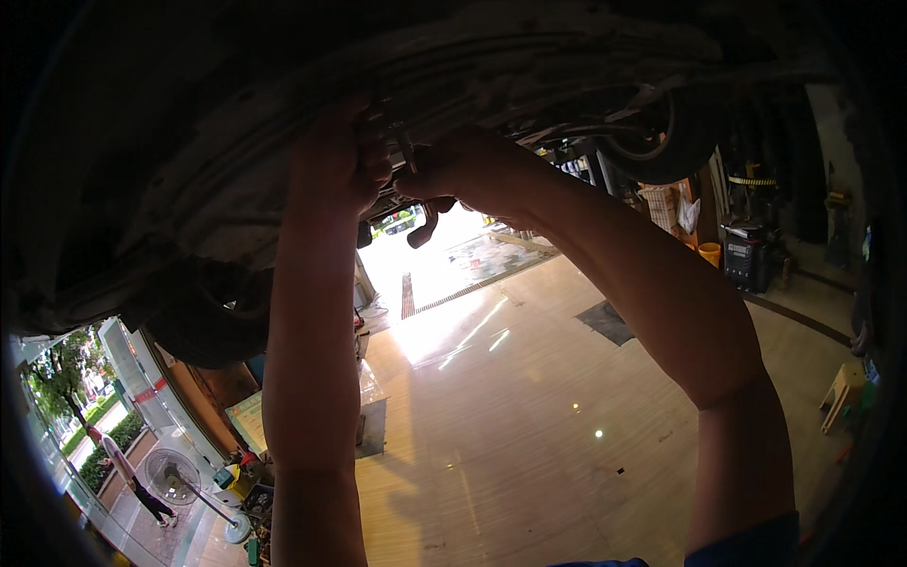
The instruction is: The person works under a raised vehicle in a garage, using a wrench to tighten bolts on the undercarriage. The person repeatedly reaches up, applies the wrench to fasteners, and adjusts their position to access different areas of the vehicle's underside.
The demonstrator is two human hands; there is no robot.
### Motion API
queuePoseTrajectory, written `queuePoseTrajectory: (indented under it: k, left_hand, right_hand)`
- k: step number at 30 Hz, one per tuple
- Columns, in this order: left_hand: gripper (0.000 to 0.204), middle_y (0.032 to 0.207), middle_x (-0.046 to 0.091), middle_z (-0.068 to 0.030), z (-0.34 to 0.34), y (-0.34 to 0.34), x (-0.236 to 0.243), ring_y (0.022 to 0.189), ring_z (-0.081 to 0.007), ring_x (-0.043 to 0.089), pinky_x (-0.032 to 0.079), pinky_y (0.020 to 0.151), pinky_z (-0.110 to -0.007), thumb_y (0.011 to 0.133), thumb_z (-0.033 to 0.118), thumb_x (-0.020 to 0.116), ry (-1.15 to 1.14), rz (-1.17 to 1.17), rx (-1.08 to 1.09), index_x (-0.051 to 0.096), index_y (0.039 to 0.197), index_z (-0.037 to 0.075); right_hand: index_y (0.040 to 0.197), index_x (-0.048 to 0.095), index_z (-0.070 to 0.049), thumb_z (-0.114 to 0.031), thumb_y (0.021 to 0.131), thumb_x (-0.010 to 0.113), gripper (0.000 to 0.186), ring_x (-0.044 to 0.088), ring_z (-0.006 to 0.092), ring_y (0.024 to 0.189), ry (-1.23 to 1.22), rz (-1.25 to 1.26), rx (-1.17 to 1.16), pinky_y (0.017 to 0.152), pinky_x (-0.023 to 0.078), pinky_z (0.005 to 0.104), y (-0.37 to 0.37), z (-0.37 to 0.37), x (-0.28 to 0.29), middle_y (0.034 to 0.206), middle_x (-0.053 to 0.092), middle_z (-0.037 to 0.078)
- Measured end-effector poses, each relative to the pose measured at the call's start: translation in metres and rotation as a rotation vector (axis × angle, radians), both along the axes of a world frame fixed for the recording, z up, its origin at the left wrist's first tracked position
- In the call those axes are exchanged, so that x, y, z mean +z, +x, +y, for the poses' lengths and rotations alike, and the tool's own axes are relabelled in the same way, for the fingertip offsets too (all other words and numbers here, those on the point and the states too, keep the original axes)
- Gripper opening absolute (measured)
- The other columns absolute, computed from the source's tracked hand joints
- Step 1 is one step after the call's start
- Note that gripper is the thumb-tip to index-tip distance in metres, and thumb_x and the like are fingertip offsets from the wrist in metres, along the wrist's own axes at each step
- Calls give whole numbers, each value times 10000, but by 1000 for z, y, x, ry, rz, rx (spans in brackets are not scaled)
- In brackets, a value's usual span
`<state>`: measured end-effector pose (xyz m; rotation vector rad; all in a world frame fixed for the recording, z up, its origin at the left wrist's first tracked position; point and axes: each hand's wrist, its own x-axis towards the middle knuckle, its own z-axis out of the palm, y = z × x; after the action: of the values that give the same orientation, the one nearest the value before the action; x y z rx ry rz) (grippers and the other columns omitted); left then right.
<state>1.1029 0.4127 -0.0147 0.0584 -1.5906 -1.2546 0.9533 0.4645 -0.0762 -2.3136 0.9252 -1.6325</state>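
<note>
A shiny floor (510,416) spreads below the dark underside of a car (217,161), which has one wheel (203,326) at left and another at right. A fan (173,475) stands lower left. The left hand (350,156) and right hand (458,172) are raised close together, fingers curled; shadow hides whether either grips. Between them, against the underside, slants a thin metal rod (402,137).

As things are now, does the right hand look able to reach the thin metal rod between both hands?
Probably yes: the right hand is at the lower end of the metal rod, with nothing visible between them; shadow hides whether they touch.
</note>
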Motion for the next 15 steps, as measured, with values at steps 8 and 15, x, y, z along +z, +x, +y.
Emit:
queuePoseTrajectory:
  k: [8, 15]
  left_hand:
    - [276, 509, 340, 76, 12, -14, -3, 393, -49, 280, 204, 355, -199, 957, 274, 559, 23, 48, 36, 517, 723, 135]
    - [284, 489, 340, 75, -1, -14, 2, 362, -54, 263, 193, 332, -198, 948, 271, 576, -32, 31, -20, 525, 703, 136]
  right_hand:
    - [872, 622, -8, -155, 884, 652, 150, 483, 100, 528, 89, -64, 194, 456, 362, 253, -3, 13, 9, 672, 585, 42]
    - [928, 657, 22, -183, 823, 707, 235, 604, 155, 621, -127, 84, -70, 558, 461, 292, -15, 21, 14, 756, 662, 100]
